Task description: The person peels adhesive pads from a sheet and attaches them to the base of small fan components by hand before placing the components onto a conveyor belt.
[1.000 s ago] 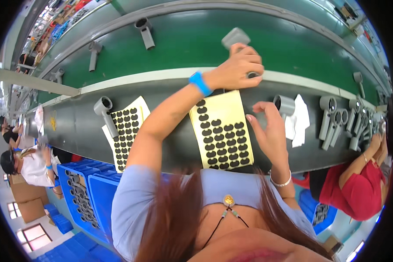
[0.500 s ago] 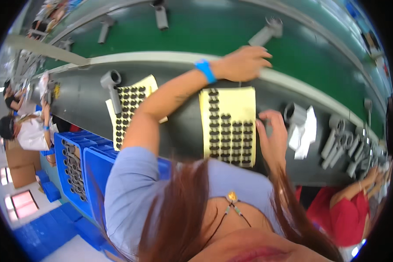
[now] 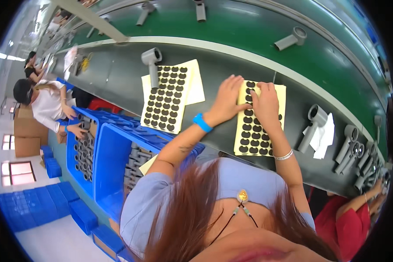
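A yellow backing sheet [image 3: 241, 139] with rows of black stickers lies in front of me on the dark bench. My left hand [image 3: 226, 99], below a blue wristband, rests at its left edge. Its thumb reaches across onto the sheet, spread from the fingers, so the hand is open. My right hand [image 3: 267, 105] is over the sheet's upper part with bent fingers, the tips close to the stickers near the top. Whatever is between those fingertips is too small to make out. A second sticker sheet [image 3: 163, 98] lies to the left, with a grey pipe-shaped part [image 3: 153, 65] on its corner.
To the right, another grey part [image 3: 312, 122] lies by white paper [image 3: 324, 137], with several more grey parts [image 3: 351, 148] beyond. Grey parts [image 3: 291, 39] lie on the green conveyor [image 3: 231, 28]. Blue crates [image 3: 113, 174] stand at left. Co-workers [image 3: 48, 100] are on both sides.
My left hand has come back from beside the conveyor to the sheet's left edge. My right hand has moved from the bench onto the sheet. The view has shifted.
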`<action>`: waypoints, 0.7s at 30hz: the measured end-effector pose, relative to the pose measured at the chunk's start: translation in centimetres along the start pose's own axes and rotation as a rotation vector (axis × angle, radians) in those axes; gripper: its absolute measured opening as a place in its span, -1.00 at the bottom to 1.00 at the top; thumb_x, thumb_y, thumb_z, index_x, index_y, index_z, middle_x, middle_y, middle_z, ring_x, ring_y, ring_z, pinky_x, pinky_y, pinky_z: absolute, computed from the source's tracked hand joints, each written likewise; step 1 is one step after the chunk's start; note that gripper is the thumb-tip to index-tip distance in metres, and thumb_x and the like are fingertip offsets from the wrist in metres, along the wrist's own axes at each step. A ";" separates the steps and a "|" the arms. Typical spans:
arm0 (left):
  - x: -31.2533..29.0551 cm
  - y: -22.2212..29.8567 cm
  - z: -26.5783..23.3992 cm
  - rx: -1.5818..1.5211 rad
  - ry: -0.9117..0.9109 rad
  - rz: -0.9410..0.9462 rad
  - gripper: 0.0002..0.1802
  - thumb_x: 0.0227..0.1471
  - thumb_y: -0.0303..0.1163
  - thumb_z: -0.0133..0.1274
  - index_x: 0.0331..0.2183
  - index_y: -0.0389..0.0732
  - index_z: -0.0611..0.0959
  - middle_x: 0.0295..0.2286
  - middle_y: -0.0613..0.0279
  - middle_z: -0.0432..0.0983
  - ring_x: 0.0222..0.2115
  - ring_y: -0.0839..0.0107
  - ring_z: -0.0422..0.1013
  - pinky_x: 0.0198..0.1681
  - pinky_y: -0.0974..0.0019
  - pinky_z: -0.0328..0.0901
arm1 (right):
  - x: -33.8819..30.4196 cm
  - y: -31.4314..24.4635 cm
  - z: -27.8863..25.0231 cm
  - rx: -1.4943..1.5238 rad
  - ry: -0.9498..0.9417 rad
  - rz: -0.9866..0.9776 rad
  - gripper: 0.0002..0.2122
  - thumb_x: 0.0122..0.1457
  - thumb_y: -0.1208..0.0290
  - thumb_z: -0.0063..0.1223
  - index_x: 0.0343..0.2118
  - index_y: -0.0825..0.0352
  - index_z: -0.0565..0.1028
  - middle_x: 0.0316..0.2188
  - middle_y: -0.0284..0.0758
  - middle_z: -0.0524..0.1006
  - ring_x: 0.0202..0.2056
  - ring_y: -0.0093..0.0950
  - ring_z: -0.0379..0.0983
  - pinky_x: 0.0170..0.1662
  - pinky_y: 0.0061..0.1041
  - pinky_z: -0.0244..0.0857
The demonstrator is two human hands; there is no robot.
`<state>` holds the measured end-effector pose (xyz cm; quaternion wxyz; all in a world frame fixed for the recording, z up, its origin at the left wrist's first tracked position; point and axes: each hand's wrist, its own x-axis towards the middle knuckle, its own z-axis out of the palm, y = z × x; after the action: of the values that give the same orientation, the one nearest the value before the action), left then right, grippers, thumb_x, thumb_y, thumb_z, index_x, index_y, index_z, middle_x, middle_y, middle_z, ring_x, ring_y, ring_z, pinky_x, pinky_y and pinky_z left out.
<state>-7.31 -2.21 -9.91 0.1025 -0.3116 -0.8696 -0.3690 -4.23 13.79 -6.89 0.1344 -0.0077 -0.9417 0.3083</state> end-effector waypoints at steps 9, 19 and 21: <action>-0.7 -1.0 0.8 0.003 0.013 -0.028 -0.11 -0.16 -0.21 0.24 0.15 -0.36 0.24 0.13 -0.08 0.18 0.21 0.02 0.04 0.26 -0.03 -0.09 | 1.1 -1.8 2.6 -0.007 0.125 -0.022 -0.76 0.04 0.55 0.11 -0.20 0.39 0.42 -0.26 -0.14 0.40 -0.20 -0.17 0.37 -0.15 -0.30 0.29; -0.3 -0.1 0.5 -0.025 0.001 -0.011 -0.12 -0.22 -0.26 0.29 0.11 -0.36 0.29 0.11 -0.09 0.23 0.17 -0.02 0.11 0.21 -0.04 -0.01 | 1.8 0.7 3.8 0.173 0.101 -0.046 -0.87 0.00 0.56 0.00 -0.34 0.36 0.43 -0.38 -0.13 0.46 -0.26 -0.12 0.39 -0.22 -0.21 0.26; 0.0 0.2 0.4 0.034 0.037 0.002 -0.13 -0.28 -0.24 0.32 0.06 -0.38 0.34 0.03 -0.11 0.31 0.10 -0.05 0.19 0.15 -0.05 0.06 | 1.8 -0.1 3.7 0.236 0.155 -0.035 -0.85 -0.06 0.56 -0.01 -0.36 0.36 0.44 -0.42 -0.11 0.47 -0.29 -0.10 0.38 -0.22 -0.18 0.25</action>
<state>-7.16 -1.80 -10.07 0.1244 -0.3038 -0.8734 -0.3598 -6.91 11.75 -9.28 0.2123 0.0008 -0.8856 0.4131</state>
